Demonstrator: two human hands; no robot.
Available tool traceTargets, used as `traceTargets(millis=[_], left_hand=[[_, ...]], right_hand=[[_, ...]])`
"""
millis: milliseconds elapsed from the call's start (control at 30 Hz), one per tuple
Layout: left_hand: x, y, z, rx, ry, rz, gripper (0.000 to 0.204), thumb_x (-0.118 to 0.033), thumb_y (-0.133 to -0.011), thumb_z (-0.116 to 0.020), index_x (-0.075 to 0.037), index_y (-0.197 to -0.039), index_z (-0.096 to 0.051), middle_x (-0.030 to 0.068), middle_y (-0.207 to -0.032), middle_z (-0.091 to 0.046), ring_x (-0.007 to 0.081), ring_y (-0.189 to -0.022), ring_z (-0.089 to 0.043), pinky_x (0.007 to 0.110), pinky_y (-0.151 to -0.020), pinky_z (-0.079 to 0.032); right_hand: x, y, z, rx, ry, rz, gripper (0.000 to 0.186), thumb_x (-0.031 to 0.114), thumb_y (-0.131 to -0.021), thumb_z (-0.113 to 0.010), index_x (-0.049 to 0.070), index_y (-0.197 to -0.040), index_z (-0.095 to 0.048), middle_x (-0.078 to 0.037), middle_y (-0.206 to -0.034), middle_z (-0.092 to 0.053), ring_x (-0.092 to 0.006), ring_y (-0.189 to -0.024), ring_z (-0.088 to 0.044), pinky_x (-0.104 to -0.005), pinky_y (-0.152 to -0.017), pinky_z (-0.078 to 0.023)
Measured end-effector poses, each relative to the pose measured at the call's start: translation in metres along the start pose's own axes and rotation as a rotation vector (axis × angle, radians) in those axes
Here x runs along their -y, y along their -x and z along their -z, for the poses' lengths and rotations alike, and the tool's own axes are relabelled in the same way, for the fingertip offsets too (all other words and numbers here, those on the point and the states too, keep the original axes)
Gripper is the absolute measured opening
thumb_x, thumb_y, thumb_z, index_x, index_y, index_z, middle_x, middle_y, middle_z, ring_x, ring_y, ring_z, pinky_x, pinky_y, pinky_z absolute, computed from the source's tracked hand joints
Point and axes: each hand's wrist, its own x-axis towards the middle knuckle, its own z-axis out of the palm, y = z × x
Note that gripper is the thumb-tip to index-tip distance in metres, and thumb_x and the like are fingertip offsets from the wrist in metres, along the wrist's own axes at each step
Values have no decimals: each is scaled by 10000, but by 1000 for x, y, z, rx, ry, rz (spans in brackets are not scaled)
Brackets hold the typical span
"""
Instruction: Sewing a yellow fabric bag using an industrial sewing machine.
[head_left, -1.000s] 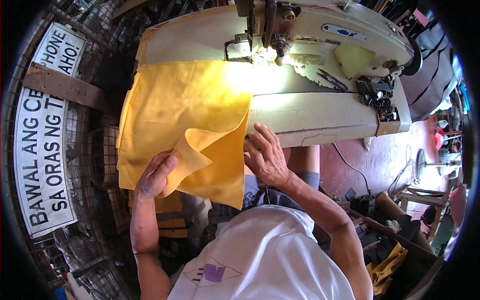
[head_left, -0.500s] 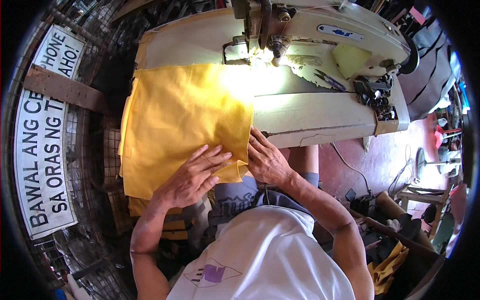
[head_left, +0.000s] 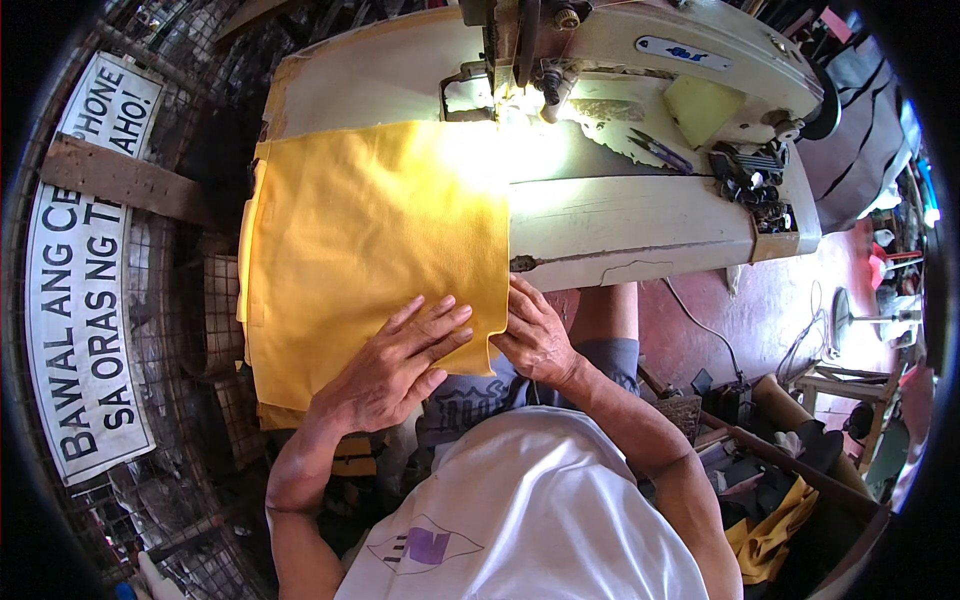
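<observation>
A sheet of yellow cloth [head_left: 350, 240] lies over the sewing machine's bed and hangs past its near edge toward my lap. Its far right corner reaches the brightly lit needle area of the sewing machine [head_left: 735, 75]. My left hand [head_left: 392, 362] rests on the cloth near its lower edge, fingers stretched out and a little apart. At the right edge, my right hand [head_left: 535, 335] pinches the cloth between thumb and fingers, close to the near right corner. Part of the right fingertips is hidden by the cloth.
Thread snips [head_left: 660, 150] and a pale yellow-green scrap [head_left: 703, 112] lie on the machine bed at right. A wire mesh wall with a white sign [head_left: 85, 340] stands at left. More yellow cloth [head_left: 770, 530] lies at lower right, and a fan [head_left: 845, 322] stands farther off.
My right hand has come slightly nearer to me and now grips the cloth's edge. The curled near right corner has straightened. My left hand has slid slightly nearer, still flat.
</observation>
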Motion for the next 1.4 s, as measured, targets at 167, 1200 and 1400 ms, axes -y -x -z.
traceTargets(millis=[167, 1200, 1400], left_hand=[[6, -3, -9, -3, -87, 5, 447, -207, -1010, -491, -1, -1406, -503, 152, -1508, -438, 313, -1436, -358, 500, -1204, -228], [93, -147, 8, -483, -491, -53, 357, -209, -868, -630, -13, -1164, -594, 205, -1291, -555, 367, -1295, -466, 490, -1117, -344], [85, -150, 15, -474, -444, -65, 359, -207, -847, -640, 0, -1140, -610, 192, -1278, -561, 338, -1306, -462, 481, -1115, -347]], right_hand=[[-1, 3, -1, -9, -32, -5, 316, 192, -695, -623, 20, -945, -709, -166, -1220, -598, -370, -1280, -502, -526, -1130, -383], [-12, -21, 47, 14, -99, -222, 438, 70, -726, -651, 32, -1160, -684, -125, -1176, -685, -302, -1186, -628, -474, -1062, -464], [-13, -25, 55, 38, -138, -223, 438, 41, -733, -655, 13, -1169, -674, -143, -1170, -683, -313, -1181, -631, -473, -1059, -471]])
